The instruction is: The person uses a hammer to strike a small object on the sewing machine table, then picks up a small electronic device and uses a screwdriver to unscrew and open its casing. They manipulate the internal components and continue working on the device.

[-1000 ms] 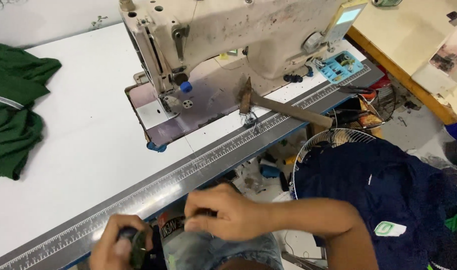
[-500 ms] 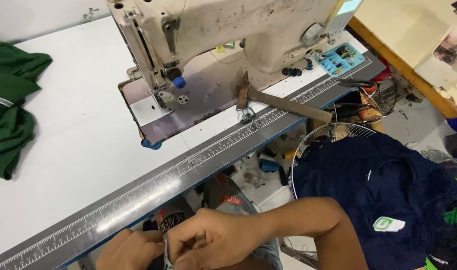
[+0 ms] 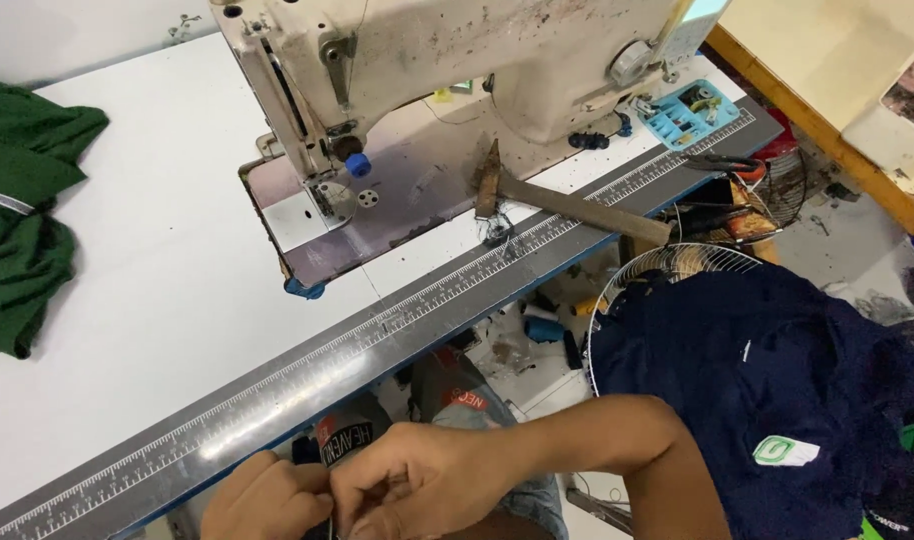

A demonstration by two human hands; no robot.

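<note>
My left hand (image 3: 262, 498) and my right hand (image 3: 417, 485) are together at the bottom edge of the head view, below the table's front edge. Their fingers pinch a small dark thing between them, over my lap; it is too hidden to tell what it is. Dark printed cloth (image 3: 347, 440) lies just above the hands. A worn cream sewing machine (image 3: 457, 70) stands on the white table (image 3: 157, 260), far from both hands.
A hammer (image 3: 567, 205) lies on the table by the machine. Green cloth (image 3: 22, 215) is piled at the left. A metal ruler strip (image 3: 377, 335) runs along the table front. Navy cloth (image 3: 777, 390) covers a wire fan guard at right. A blue tray (image 3: 692, 110) holds small parts.
The view has shifted and drawn closer. My right hand has moved left to meet my left hand, and both now close on the small thing at the bottom edge.
</note>
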